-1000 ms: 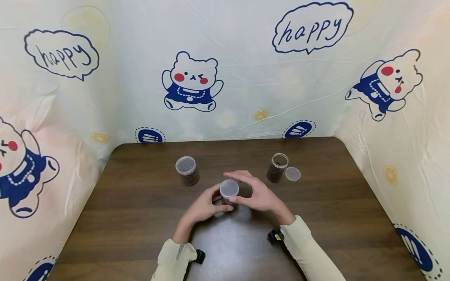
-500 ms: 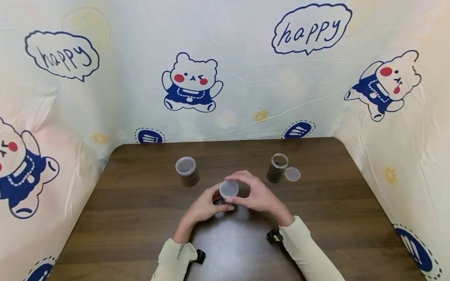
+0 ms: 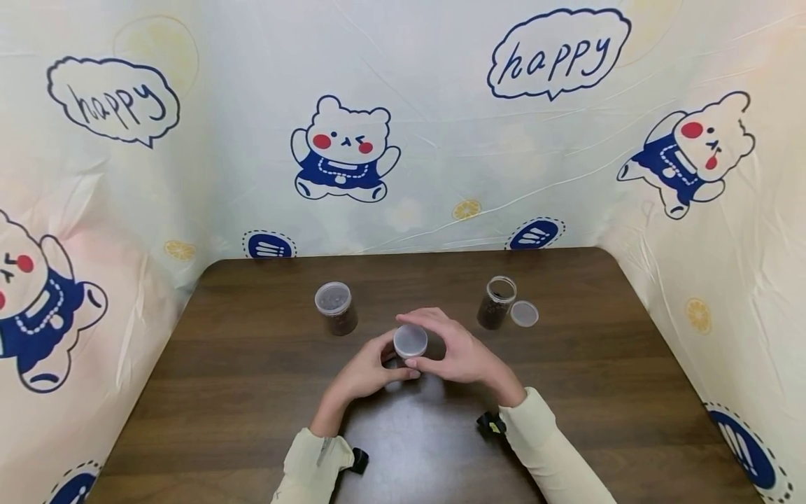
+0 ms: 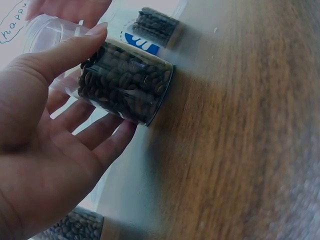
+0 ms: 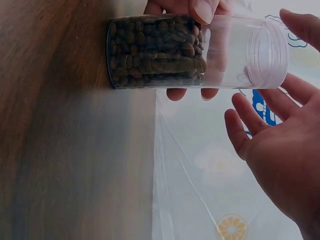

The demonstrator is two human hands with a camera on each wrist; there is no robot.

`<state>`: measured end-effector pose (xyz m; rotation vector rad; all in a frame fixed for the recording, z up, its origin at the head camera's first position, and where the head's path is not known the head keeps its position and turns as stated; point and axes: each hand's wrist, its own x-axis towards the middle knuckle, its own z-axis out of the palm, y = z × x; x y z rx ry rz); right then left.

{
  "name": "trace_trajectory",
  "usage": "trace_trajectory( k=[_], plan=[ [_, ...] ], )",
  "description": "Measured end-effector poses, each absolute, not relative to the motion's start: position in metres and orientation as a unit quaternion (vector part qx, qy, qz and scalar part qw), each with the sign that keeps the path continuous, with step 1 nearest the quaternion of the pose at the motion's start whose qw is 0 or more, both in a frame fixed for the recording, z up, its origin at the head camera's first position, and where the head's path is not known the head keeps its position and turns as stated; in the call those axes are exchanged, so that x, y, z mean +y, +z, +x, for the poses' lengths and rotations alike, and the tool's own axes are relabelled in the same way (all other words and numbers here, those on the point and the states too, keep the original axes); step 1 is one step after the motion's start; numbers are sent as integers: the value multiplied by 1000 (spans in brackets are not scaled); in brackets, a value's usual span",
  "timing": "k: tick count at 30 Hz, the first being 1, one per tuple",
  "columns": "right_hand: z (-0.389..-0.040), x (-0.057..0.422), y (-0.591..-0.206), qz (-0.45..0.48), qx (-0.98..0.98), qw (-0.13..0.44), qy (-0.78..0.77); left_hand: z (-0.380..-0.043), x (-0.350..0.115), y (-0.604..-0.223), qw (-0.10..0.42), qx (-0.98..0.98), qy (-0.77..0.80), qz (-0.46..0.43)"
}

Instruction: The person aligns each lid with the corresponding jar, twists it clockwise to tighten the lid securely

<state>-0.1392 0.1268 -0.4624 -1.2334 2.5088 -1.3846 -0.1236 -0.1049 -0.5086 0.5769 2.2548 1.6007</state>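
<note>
At upper left, the cloth (image 3: 434, 133) reads “happy” (image 3: 115, 103). Left hand (image 3: 365, 367) grips the jar (image 5: 157, 52), right hand (image 3: 464, 353) spreads around lid (image 3: 411, 340); only wrist views show its beans (image 4: 125, 82).

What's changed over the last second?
The right hand has shifted slightly left around the lid of the held jar; any grip change is unclear. The left hand still holds that jar; the other closed jar, open jar and loose lid stayed put.
</note>
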Motion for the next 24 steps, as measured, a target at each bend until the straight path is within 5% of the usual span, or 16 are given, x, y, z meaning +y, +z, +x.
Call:
trace_trajectory(
  k=[15,24],
  plan=[
    [-138,125,-462,-361,838,-9,-409,-122,-105,-508,166,776,576,197],
    [-139,130,-461,-356,824,38,-440,-123,-104,-507,169,779,572,196]
  ],
)
